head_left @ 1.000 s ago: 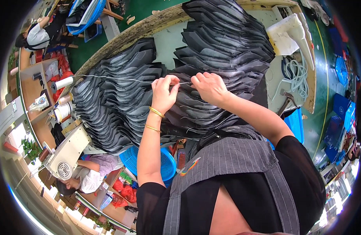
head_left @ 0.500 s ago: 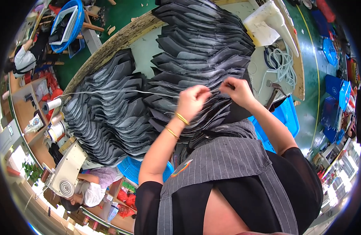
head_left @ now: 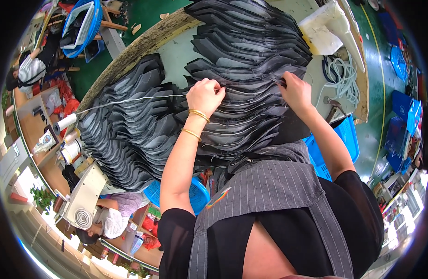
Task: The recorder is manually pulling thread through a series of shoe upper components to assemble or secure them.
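Dark grey, curved flat pieces overlap in a long stack (head_left: 246, 56) on the table in front of me. A second such stack (head_left: 130, 125) lies to its left. My left hand (head_left: 205, 96) is closed in a pinch on a thin pale cord (head_left: 135, 98), over the left side of the middle stack. That cord stretches left to a white spool (head_left: 65, 122). My right hand (head_left: 295, 93) is closed at the stack's right edge, its fingertips against the piece ends. What lies between those fingertips is too small to make out. Pale strands show among the nearer pieces.
A coil of pale tubing (head_left: 341, 83), a hammer (head_left: 333, 109) and a whitish block (head_left: 320, 32) lie at the table's right. Blue baskets (head_left: 346, 139) stand beside me. At lower left is a sewing machine (head_left: 86, 190), with a person (head_left: 107, 223) near it.
My hands have moved apart and farther up the middle stack, left hand leftward, right hand slightly rightward. The cord between spool and left hand now slants upward to the right. The view has shifted slightly.
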`<state>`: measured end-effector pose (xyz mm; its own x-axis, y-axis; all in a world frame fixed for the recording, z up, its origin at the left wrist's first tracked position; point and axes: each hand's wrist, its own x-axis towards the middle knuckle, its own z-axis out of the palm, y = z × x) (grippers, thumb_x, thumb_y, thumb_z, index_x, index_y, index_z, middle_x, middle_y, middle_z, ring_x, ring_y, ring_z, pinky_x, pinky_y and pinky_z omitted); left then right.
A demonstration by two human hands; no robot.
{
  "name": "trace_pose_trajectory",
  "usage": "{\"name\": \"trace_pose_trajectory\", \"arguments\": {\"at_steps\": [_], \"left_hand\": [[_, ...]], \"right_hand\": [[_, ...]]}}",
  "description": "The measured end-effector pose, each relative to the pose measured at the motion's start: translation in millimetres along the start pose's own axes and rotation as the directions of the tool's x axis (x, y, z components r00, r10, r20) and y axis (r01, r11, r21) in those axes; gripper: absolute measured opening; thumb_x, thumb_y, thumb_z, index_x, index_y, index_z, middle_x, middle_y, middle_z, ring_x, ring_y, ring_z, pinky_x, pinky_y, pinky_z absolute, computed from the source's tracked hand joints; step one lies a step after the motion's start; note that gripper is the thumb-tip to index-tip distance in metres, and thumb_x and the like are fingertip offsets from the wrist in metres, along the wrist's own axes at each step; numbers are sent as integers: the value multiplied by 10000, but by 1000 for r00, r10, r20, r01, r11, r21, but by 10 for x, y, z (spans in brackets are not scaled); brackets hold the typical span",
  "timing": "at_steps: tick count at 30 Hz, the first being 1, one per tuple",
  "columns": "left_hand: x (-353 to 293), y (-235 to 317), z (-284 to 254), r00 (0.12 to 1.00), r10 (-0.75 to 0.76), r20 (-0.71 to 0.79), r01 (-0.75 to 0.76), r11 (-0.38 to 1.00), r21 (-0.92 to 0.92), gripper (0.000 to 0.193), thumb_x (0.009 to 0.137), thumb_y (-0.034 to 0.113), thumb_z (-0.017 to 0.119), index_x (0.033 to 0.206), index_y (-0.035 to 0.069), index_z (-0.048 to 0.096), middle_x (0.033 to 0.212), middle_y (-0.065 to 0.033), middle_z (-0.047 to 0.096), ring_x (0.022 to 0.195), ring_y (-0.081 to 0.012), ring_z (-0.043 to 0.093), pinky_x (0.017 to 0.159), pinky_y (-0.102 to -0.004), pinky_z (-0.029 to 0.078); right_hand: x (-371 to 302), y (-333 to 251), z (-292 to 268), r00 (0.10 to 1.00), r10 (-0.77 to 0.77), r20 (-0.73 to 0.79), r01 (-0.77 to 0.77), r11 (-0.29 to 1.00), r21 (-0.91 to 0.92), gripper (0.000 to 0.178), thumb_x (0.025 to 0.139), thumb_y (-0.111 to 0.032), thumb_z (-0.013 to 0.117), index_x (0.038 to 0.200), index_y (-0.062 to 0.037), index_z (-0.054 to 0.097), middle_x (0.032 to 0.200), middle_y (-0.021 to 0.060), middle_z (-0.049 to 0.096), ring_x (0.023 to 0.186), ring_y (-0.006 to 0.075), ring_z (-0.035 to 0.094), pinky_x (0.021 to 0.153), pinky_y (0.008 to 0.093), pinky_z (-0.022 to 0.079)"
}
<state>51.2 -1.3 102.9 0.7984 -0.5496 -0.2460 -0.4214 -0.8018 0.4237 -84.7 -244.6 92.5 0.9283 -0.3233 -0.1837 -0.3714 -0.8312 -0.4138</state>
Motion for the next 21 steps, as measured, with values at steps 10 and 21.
{"name": "trace_pose_trajectory", "arguments": {"at_steps": [10, 21], "left_hand": [[-122, -280, -481, 995, 93, 27, -90, 990, -112, 233, 785, 233, 726, 938, 117, 594, 794, -3, 658, 873, -237, 575, 847, -403, 385], [-646, 905, 379, 966, -2, 257, 254, 154, -955, 194, 843, -7, 694, 913, 64, 528, 786, 22, 600, 693, -25, 545, 628, -170, 452]], "right_hand": [[248, -1220, 269, 832, -551, -65, 547, 834, -70, 170, 831, -217, 622, 828, -79, 523, 750, 58, 546, 684, 239, 597, 605, 358, 474], [-322, -300, -435, 881, -105, 462, -343, 532, 774, 283, 900, -241, 667, 1026, 4, 600, 892, 28, 637, 796, 62, 552, 681, 238, 445]]}}
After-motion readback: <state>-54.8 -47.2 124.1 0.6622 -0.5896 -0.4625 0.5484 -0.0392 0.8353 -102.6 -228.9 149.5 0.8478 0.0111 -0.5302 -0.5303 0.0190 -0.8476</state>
